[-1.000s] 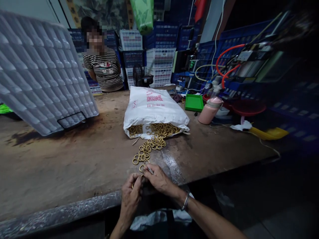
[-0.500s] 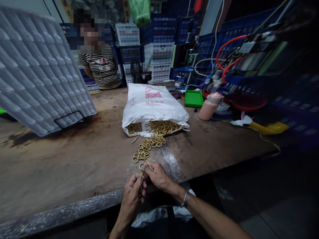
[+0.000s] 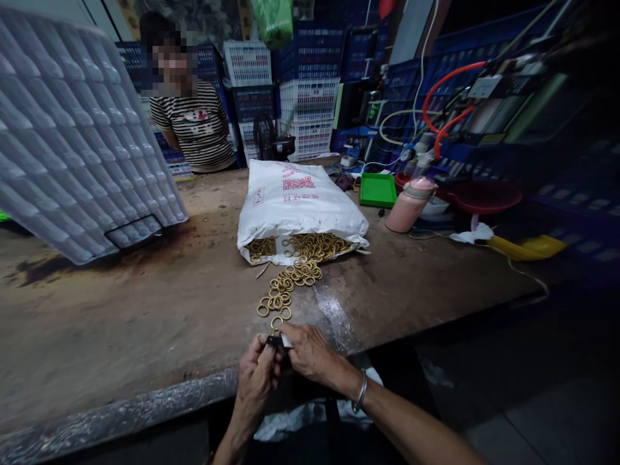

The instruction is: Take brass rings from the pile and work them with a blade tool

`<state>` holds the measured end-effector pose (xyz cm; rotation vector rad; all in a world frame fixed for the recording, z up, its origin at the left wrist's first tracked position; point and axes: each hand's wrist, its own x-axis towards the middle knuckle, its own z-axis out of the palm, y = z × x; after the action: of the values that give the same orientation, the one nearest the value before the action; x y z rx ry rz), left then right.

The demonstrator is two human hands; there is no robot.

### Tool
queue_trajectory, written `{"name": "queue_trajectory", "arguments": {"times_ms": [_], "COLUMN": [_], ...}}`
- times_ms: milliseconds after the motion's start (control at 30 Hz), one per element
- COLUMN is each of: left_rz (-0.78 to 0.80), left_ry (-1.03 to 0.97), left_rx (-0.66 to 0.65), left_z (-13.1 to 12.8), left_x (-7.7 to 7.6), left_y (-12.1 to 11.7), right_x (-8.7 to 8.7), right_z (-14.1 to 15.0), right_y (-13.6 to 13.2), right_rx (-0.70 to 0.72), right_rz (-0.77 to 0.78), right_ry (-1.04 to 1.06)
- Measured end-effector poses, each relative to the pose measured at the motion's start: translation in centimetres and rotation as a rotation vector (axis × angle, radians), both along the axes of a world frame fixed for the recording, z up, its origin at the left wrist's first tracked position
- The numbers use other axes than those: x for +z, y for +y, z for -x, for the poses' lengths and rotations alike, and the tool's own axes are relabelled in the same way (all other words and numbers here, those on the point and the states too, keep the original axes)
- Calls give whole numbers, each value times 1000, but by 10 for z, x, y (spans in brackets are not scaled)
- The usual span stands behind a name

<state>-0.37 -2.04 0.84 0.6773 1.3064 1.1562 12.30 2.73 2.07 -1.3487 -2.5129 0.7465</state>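
Observation:
My left hand [image 3: 256,376] and my right hand [image 3: 310,352] meet at the near edge of the workbench [image 3: 145,310]. Both are closed in a pinch around a small dark and silver piece [image 3: 277,341] held between them; I cannot make out what it is. Just beyond my fingers a trail of brass rings [image 3: 285,287] runs back to a white sack [image 3: 298,203] lying on its side. The sack's open mouth spills more of the rings. A metal bangle sits on my right wrist.
A large white moulded tray [image 3: 77,135] leans up at the left. A person in a striped shirt [image 3: 196,132] stands behind the bench. At the right are a green tray [image 3: 377,190], a pink flask [image 3: 409,205], a red bowl [image 3: 484,197], a yellow scoop [image 3: 526,247] and stacked crates [image 3: 307,116].
My hands have drawn slightly back from the ring trail to the bench edge. A small dark piece now shows between my fingertips. The view shifted a little.

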Motion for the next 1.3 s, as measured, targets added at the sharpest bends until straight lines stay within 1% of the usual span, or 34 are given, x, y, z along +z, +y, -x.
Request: {"name": "queue_trajectory", "arguments": {"times_ms": [167,267,333,400,467,500,567,667,767,867,1033,1133,1233,1300], "left_rz": [-83,-17,6,-13,3,27,76,73,51,36,74,84,48,0], "left_ry": [51,79,63,-25,-171,-246,-362,-444,-490,-553,-665,-643,-513,-405], "left_rx": [37,42,24,-32,-57,-44,25,92,109,115,167,208,220,230], "left_z": [1,3,2,0,-1,-2,0,6,13,19,23,22,17,14], "left_x": [-6,-4,1,8,17,20,24,21,15,12,12,11,11,10], "left_y": [-3,-11,-20,-30,-35,-36,-34,-27,-24,-24,-22,-20,-17,-16], "right_x": [0,-3,-5,-6,-7,-7,-8,-9,-9,-9,-10,-15,-19,-17], "right_z": [3,6,5,2,-2,-3,-3,4,14,21,19,15,13,12], "right_y": [0,1,5,10,15,17,19,20,20,21,19,18,15,12], "right_rx": [33,7,-44,-103,-141,-147,-139,-97,-69,-86,-121,-117,-110,-107], "right_rz": [-40,-54,-58,-65,-83,-96,-126,-162,-163,-151,-176,-189,-171,-128], "right_ry": [-100,-156,-186,-203,-193,-173,-113,-28,-38,-82,-43,14,128,231]}}
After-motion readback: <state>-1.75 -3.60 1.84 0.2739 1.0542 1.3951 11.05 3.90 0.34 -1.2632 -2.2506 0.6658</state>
